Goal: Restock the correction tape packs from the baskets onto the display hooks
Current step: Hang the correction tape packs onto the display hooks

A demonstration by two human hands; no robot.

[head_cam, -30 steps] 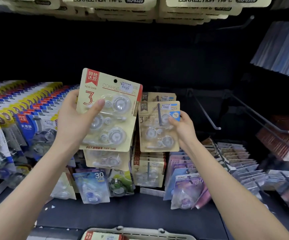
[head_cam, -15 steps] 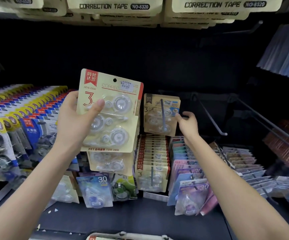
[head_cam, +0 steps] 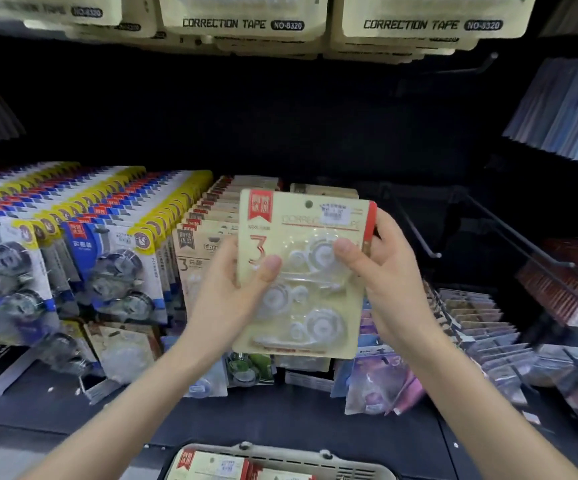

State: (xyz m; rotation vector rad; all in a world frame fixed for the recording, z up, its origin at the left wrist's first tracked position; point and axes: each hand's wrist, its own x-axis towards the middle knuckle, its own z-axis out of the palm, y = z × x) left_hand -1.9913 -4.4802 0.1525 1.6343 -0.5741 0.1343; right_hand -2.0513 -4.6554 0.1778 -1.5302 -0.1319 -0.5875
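Cream cardboard backs the three-dispenser blister pack with a red corner label (head_cam: 301, 271) that we hold upright in both hands. Our left hand (head_cam: 225, 306) grips its left edge, thumb on the front. Our right hand (head_cam: 395, 278) clasps the right edge, thumb on the clear blister. The pack is in front of the hanging rows, above the grey plastic basket (head_cam: 280, 450), and on no hook yet.

The small round hang hole (head_cam: 308, 204) looks to us like the weak spot. If we miss the bare black wire hook (head_cam: 414, 228) just to the right, its upturned tip could tear the card. Our hands are low on the pack, so the top may flex. Pushing it among the matching cream packs (head_cam: 207, 220) might knock some loose.
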